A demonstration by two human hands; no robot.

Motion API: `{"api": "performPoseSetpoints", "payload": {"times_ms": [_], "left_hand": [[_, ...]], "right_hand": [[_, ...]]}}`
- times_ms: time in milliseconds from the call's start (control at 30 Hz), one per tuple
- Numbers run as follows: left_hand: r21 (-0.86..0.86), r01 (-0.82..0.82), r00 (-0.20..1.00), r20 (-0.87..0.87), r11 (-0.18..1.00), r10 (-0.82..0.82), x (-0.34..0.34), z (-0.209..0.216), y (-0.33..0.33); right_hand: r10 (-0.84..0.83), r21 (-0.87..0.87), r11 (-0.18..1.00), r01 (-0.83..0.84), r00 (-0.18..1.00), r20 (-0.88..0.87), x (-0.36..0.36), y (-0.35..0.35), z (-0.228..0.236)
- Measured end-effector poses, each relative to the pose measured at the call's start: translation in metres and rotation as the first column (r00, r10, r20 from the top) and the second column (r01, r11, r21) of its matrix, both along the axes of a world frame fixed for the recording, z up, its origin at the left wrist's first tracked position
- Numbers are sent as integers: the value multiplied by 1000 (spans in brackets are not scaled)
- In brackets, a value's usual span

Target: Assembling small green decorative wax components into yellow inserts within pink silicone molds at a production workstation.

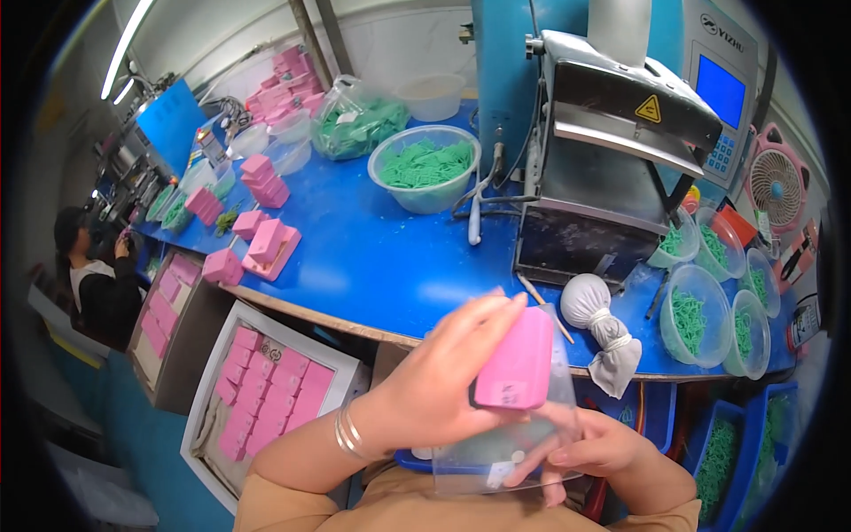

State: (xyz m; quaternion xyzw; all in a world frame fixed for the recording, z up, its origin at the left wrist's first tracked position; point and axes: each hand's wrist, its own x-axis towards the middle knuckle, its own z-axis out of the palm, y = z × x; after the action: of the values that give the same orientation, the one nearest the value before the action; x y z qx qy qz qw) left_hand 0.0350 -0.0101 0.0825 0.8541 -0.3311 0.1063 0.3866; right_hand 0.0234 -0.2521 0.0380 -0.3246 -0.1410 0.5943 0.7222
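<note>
My left hand [443,377], with bangles on the wrist, is closed around a pink box-shaped block [514,359] with rounded corners and a pale label at its near end. It is held in front of my body, just off the table's near edge. My right hand [596,443] grips a clear plastic sheet or bag [470,457], fingers showing through it. The plastic lies below and behind the block; whether it is a bag or a stiff tray I cannot tell.
On the blue table [355,248] stand a tub of green pieces [427,168], pink blocks [266,244] and a tied white cloth bundle [598,319]. A metal press [603,177] stands behind. Bowls [696,319] sit right, a box of pink blocks [261,390] left. A person [102,284] works far left.
</note>
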Motion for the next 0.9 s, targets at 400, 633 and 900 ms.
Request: {"api": "performPoseSetpoints", "payload": {"times_ms": [400, 633, 900], "left_hand": [[37, -263, 960, 109, 964, 258, 19, -46, 34], [-22, -14, 931, 365, 1000, 21, -32, -39, 26], [-11, 8, 834, 551, 1000, 0, -41, -51, 26]], "right_hand": [[73, 87, 994, -59, 984, -164, -20, 25, -50], [-102, -74, 986, 151, 884, 455, -30, 26, -65], [-107, -95, 971, 220, 755, 647, -35, 27, -60]]}}
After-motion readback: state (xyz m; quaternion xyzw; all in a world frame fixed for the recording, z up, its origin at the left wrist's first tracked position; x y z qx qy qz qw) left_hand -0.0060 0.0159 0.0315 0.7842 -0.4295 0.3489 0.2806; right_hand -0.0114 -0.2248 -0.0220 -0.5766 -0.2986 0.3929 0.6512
